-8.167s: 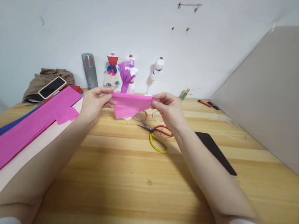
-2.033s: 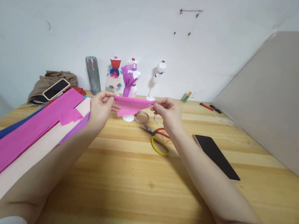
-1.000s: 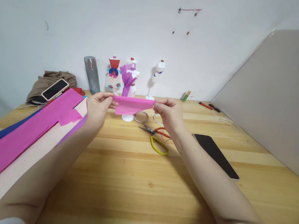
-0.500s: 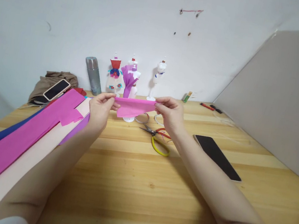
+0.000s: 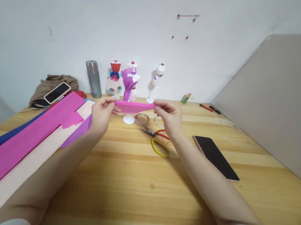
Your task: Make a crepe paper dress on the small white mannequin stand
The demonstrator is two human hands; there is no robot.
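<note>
A small piece of pink crepe paper [image 5: 134,107] is stretched level above the table, its upper edge folded. My left hand [image 5: 102,114] pinches its left end, and my right hand [image 5: 169,118] pinches the right end. Just behind the paper stands a small white mannequin [image 5: 133,83] draped in purple crepe paper [image 5: 127,85]; its round white base [image 5: 128,119] shows below the pink piece. Scissors [image 5: 155,140] with one red and one yellow handle lie open on the table, under and in front of my right hand.
Other dressed mannequins [image 5: 114,78] and a mostly white one [image 5: 159,76] line the wall beside a grey bottle [image 5: 93,78]. Long crepe sheets [image 5: 25,132] and a phone [image 5: 57,93] lie left. A dark tablet-like slab [image 5: 215,158] lies right. Wire rings [image 5: 142,118] sit behind the scissors.
The pink paper's hanging part has become shorter, with more of it gathered at the upper edge. Both hands keep their pinch. The whole view has shifted slightly.
</note>
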